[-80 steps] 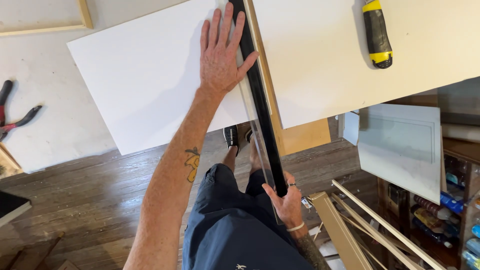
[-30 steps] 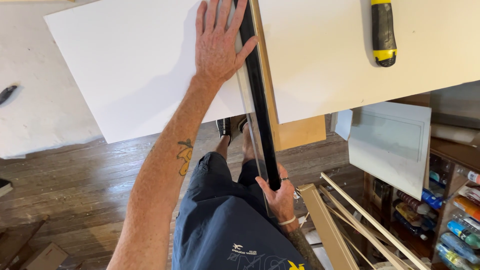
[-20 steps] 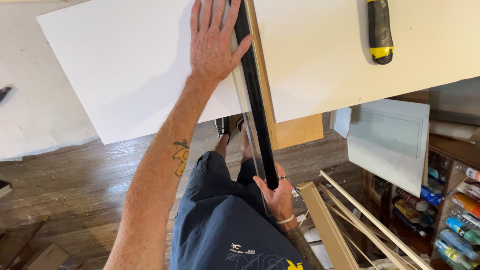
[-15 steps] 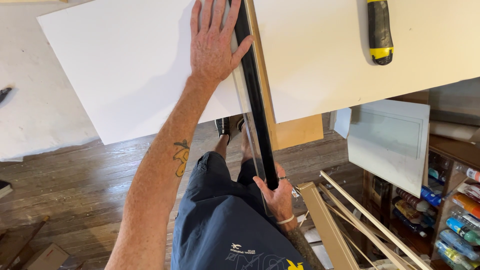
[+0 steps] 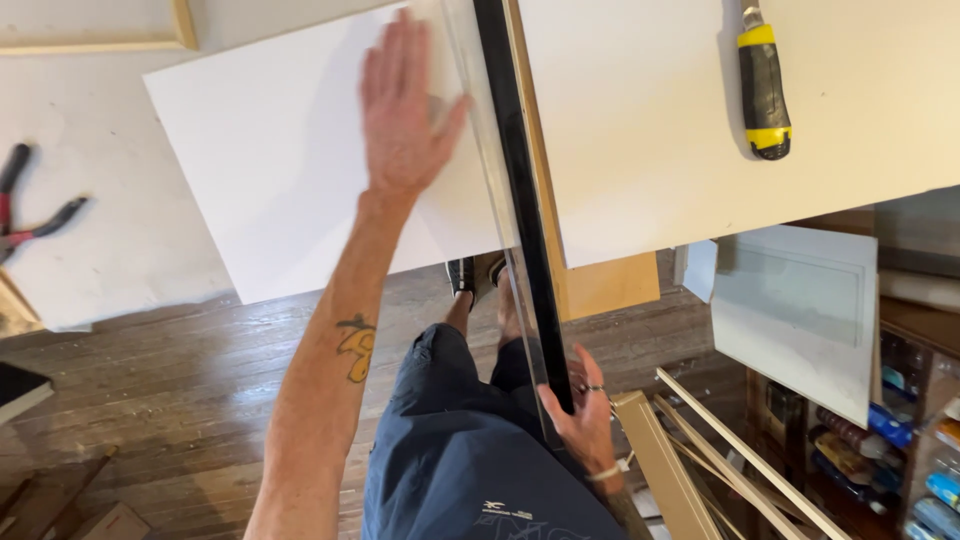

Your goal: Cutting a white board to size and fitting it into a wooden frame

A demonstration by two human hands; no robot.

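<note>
Plenty of open white board (image 5: 290,190) to the left of the flat left hand (image 5: 400,110), nothing on it out to its left edge. To the right, the long black straightedge (image 5: 520,200) runs down past the table's near edge into the right hand (image 5: 585,415), so crossing means going over it. Past it the other sheet (image 5: 650,120) is bare except the yellow-black utility knife (image 5: 765,85) by the far edge; red pliers (image 5: 30,215) sit at the table's left edge.

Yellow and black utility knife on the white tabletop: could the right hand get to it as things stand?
Probably not at once: the right hand grips the long black straightedge's near end below the table edge. Once it lets go, the yellow and black utility knife lies unobstructed.
</note>
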